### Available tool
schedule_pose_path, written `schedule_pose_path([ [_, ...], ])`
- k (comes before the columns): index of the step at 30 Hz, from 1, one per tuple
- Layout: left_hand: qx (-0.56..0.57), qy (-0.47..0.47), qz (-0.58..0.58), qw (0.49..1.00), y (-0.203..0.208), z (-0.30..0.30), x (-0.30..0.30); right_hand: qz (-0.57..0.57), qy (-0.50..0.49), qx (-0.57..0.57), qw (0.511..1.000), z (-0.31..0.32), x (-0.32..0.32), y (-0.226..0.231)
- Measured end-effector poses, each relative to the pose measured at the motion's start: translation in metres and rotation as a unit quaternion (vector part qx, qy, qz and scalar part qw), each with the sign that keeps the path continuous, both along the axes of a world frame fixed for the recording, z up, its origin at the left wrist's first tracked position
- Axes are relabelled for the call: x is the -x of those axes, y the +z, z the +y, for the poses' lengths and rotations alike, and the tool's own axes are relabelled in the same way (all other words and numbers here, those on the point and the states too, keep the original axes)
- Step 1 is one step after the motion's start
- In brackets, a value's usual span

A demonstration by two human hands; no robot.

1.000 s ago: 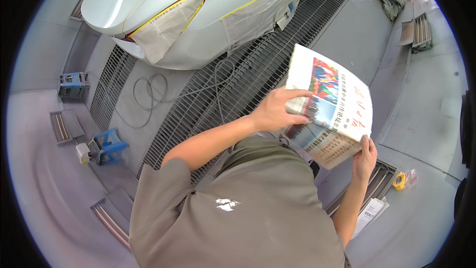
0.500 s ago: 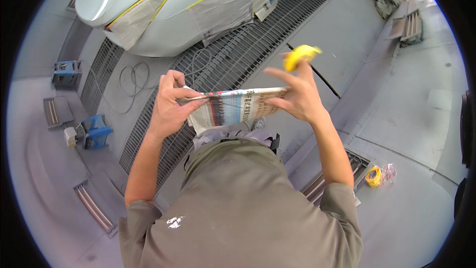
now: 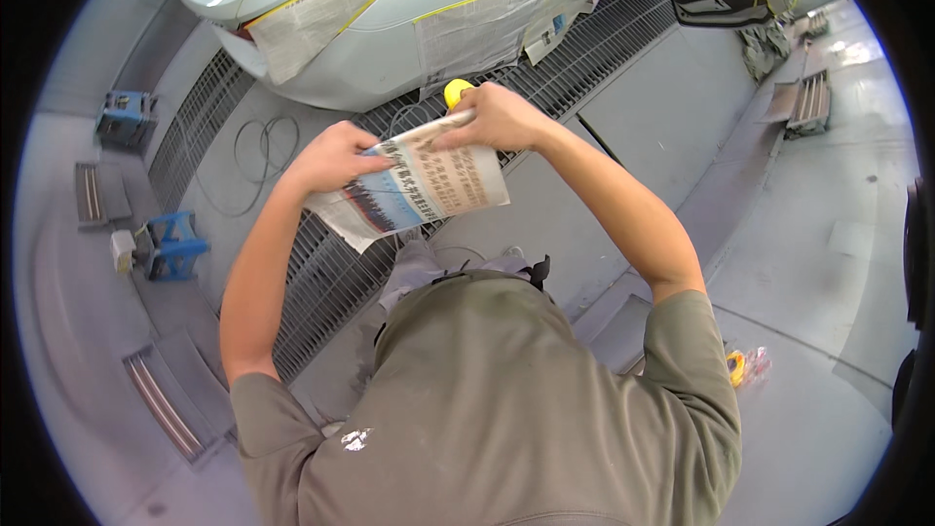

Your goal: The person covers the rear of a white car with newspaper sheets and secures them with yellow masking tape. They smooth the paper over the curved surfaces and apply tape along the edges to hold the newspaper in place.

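Over the floor grating, in front of the person's body, a newspaper hangs between two hands, its printed face turned up toward the head and its lower edge free in the air. The left hand has the upper left edge pinched, thumb over the print and fingers behind; the grip of the right hand is narrow on the upper right edge, its thumb lying across the paper. A yellow roll, probably tape, sits at the right fingertips just past the paper's top edge; the fingers are partly hidden, so I cannot tell whether it is hooked on one of them or clasped. Beyond stands a pale car body with a paper patch edged in yellow, well apart from the hands. Thin paper held only along one edge could tear or crease if the two hands pull unevenly, and the loose lower part could flap or fold under with a quick swing. Since the right hand seems to manage both paper and roll, the roll could slip off and drop onto the grating, or a sticky end could catch the sheet in the wrong place. A looped hose on the floor ahead could snag a foot.
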State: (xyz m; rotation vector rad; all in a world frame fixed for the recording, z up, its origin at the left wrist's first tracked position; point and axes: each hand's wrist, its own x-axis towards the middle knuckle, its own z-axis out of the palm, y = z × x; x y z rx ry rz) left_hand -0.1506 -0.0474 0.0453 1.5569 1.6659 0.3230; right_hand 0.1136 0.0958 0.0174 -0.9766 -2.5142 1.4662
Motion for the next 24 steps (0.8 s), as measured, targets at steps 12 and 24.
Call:
schedule_pose_path([
  [12, 0.056, 0.121, -0.293, 0.947, -0.065, 0.029, 0.181, 0.016, -0.083, 0.119, 0.989, 0.030, 0.121, -0.050],
  [24, 0.057, 0.146, -0.255, 0.954, -0.065, 0.026, 0.193, 0.002, -0.047, 0.069, 0.996, 0.024, 0.140, -0.054],
])
